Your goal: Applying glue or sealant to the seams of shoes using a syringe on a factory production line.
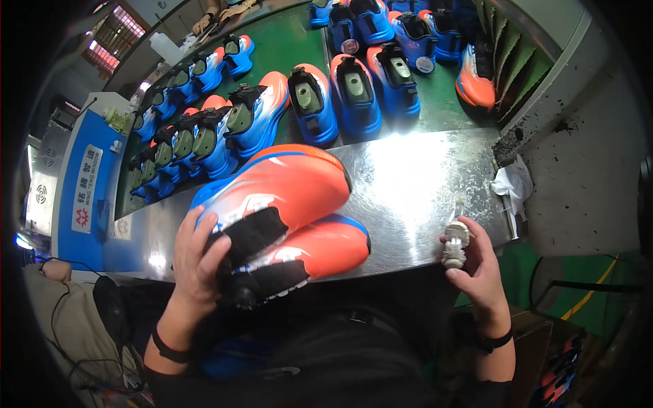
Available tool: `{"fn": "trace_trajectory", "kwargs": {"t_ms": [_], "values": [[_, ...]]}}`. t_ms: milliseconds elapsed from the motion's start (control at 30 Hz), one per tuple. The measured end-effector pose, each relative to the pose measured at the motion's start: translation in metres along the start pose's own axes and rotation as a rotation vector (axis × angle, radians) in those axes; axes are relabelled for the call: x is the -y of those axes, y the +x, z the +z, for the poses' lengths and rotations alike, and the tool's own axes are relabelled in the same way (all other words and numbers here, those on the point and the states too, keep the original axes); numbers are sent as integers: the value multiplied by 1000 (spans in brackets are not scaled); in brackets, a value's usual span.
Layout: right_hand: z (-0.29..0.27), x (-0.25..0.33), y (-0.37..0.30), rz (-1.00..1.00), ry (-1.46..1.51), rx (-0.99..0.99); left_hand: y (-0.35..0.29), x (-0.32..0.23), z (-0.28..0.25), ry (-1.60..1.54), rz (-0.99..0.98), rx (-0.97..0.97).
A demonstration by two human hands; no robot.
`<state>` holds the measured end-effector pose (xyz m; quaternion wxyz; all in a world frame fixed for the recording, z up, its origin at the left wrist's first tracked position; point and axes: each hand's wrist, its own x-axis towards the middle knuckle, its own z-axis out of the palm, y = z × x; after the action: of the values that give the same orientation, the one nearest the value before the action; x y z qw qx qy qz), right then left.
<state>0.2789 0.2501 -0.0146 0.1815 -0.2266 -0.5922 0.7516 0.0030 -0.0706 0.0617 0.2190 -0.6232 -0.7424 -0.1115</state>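
Observation:
My left hand [196,257] is closed around the heel end of a pair of running shoes at the near edge of the metal worktop. The upper shoe [299,185] and the lower shoe [335,249] are orange, white and blue with black collars. They lie on their sides, one against the other, toes to the right. In my right hand [481,266] is a small, lumpy, whitish hand tool [456,243] with a thin clear tip pointing away from me. I cannot make out its exact kind. It is held apart from the shoes, over the worktop's right side.
Rows of similar shoes [354,92] stand on the green bench [289,41] beyond the metal worktop [408,170]. A white rag [511,185] lies at the right edge. At left stands a blue and white machine [92,190]. Another person's hands [204,24] show at the far bench.

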Motion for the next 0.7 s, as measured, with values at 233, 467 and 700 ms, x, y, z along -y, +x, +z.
{"fn": "trace_trajectory", "kwargs": {"t_ms": [233,467,700], "values": [[-4,3,-16,125,-11,51,-24,-13,-8,34,-30,-35],[15,20,-31,110,-22,-83,-25,-13,-12,10,-54,19],[39,34,-15,-238,366,253,-30,-10,-6,6,-71,0]]}}
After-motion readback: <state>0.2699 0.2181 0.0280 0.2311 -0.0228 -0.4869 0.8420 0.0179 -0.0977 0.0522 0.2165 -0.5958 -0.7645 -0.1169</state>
